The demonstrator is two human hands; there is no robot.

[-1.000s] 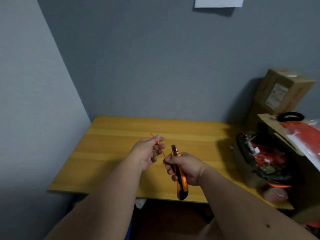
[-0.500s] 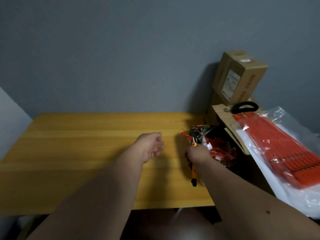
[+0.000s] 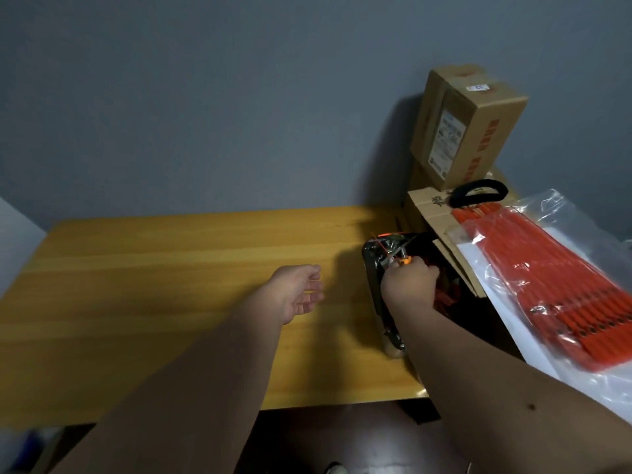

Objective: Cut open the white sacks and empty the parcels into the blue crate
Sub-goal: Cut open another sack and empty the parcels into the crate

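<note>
My right hand [image 3: 408, 283] is closed around an orange utility knife [image 3: 405, 259]; only the knife's top end shows above my fingers. That hand sits over a black bag [image 3: 374, 258] at the right end of the wooden table [image 3: 171, 268]; the bag holds cut orange ties. My left hand [image 3: 301, 292] hovers open above the table, palm turned right, with nothing in it. No white sack or blue crate is in view.
Stacked cardboard boxes [image 3: 468, 124] stand against the grey wall at the back right. A clear plastic pack of orange zip ties [image 3: 547, 278] lies on an open carton [image 3: 431, 213], with a black strap loop [image 3: 478, 193] beside it.
My view has swung right. My left hand let go of the thin orange tie and opened. My right hand carried the knife right, to the black bag.
</note>
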